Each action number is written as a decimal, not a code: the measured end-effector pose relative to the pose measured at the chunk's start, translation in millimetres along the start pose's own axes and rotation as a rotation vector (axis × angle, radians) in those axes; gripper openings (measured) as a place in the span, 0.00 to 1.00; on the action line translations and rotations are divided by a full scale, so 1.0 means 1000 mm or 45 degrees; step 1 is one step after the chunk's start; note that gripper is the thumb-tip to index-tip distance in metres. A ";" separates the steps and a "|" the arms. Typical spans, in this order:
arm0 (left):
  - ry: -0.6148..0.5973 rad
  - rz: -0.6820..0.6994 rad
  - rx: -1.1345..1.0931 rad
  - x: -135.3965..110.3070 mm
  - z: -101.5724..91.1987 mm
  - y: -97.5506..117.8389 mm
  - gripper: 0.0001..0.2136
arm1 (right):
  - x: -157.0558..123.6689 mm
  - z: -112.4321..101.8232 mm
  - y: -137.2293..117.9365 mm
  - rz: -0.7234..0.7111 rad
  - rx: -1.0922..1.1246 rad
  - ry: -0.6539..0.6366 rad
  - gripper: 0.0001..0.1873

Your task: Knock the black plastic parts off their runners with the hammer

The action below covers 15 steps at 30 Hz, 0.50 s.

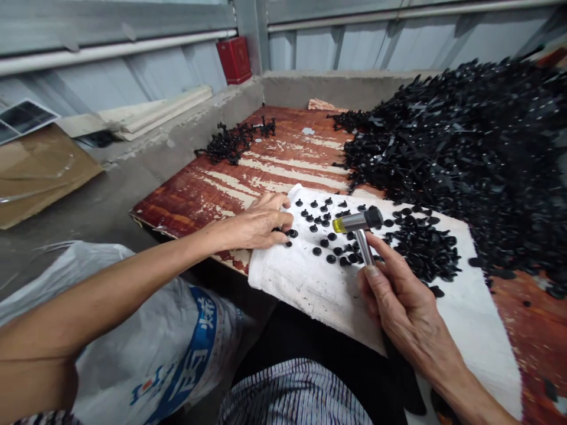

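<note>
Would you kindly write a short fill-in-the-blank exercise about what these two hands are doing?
The right hand grips a small ____ by its handle. The left hand rests among small black pieces on a white ____. The big heap of black parts lies on the person's ____ side of the board.

Missing words: hammer, cloth, right.

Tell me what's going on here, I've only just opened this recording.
A person sits at a worn, red-painted wooden board. Their right hand holds a small metal-headed mallet with a yellow tip above a white cloth scattered with small black plastic pieces. Their left hand rests on the cloth beside those pieces. A large heap of black plastic parts lies on the board beyond.
</note>
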<state>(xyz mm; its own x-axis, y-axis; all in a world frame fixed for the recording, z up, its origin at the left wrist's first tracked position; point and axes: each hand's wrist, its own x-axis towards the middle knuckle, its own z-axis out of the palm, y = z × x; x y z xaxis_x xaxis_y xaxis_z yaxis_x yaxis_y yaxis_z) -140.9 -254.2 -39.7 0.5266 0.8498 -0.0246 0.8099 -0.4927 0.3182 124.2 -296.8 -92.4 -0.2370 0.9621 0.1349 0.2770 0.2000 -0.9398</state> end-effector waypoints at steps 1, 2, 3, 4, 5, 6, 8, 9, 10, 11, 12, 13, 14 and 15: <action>-0.018 0.006 -0.019 0.002 -0.004 -0.002 0.05 | 0.000 0.000 0.000 0.004 0.006 -0.001 0.26; -0.041 -0.004 -0.052 0.003 -0.008 -0.002 0.05 | 0.000 -0.001 0.001 0.009 0.015 -0.002 0.26; -0.062 -0.028 -0.092 0.004 -0.012 -0.002 0.05 | -0.001 -0.001 0.001 0.014 0.025 -0.006 0.27; -0.076 -0.059 -0.131 0.005 -0.015 -0.001 0.05 | -0.001 -0.002 0.001 0.019 0.034 -0.008 0.27; -0.076 -0.092 -0.162 0.006 -0.016 0.000 0.05 | -0.001 -0.002 0.001 0.021 0.044 -0.010 0.27; -0.069 -0.122 -0.188 0.007 -0.016 0.001 0.05 | 0.000 -0.002 0.002 0.021 0.052 -0.011 0.27; -0.061 -0.169 -0.232 0.009 -0.012 0.003 0.05 | 0.000 -0.002 0.002 0.023 0.061 -0.005 0.27; -0.057 -0.194 -0.259 0.010 -0.009 0.003 0.06 | 0.000 -0.002 0.002 0.027 0.062 -0.003 0.27; -0.044 -0.223 -0.292 0.011 -0.006 0.003 0.07 | 0.000 -0.002 0.003 0.033 0.062 0.001 0.26; -0.026 -0.254 -0.334 0.012 -0.004 0.004 0.07 | 0.000 -0.002 0.003 0.038 0.063 0.001 0.26; -0.009 -0.285 -0.388 0.013 -0.004 0.004 0.07 | 0.000 -0.002 0.003 0.041 0.066 0.000 0.27; 0.005 -0.318 -0.456 0.014 -0.006 0.005 0.07 | 0.000 -0.002 0.004 0.042 0.072 -0.005 0.27; 0.018 -0.353 -0.540 0.014 -0.008 0.006 0.06 | 0.000 -0.002 0.004 0.043 0.079 -0.012 0.27; 0.026 -0.388 -0.637 0.014 -0.011 0.008 0.06 | 0.000 -0.002 0.003 0.046 0.085 -0.018 0.27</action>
<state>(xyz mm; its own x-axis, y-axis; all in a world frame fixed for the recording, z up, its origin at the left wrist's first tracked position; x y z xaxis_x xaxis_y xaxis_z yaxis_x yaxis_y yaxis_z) -130.3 -244.1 -26.9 0.2797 0.9452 -0.1686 0.7013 -0.0812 0.7082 127.2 -295.3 -94.8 -0.2413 0.9657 0.0965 0.2230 0.1519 -0.9629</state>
